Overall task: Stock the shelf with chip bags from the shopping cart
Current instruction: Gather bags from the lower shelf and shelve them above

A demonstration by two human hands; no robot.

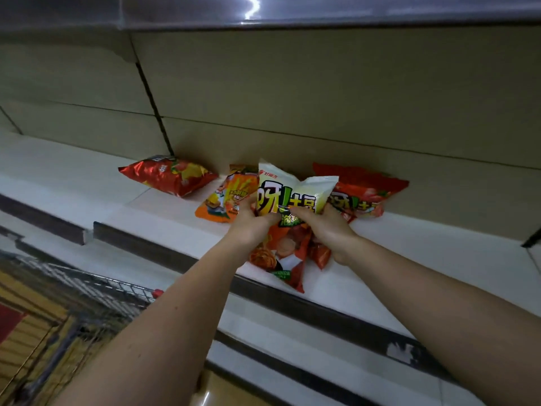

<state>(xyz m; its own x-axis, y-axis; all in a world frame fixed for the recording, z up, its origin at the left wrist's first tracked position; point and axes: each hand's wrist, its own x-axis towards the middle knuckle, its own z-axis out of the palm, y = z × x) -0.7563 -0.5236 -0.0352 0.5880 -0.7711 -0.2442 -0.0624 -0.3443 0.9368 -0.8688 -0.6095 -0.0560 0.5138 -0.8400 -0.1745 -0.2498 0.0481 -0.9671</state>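
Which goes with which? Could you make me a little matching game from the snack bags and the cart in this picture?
Things:
1. white and green bag
2. dark red bag
3. orange bag
4. shopping cart

Places:
A. lower left, below the shelf
B. lying furthest left on the shelf
C. held up by both hands
D. just left of the left hand

Pairs: 1-C, 2-B, 3-D, 4-A

White-green bag (pixel 295 194), orange bag (pixel 225 200), red bags (pixel 168 177), white shelf (pixel 409 259).

White-green chip bag (pixel 292 191) upright over orange bag (pixel 288 253), three bags lying on white shelf (pixel 409 259)
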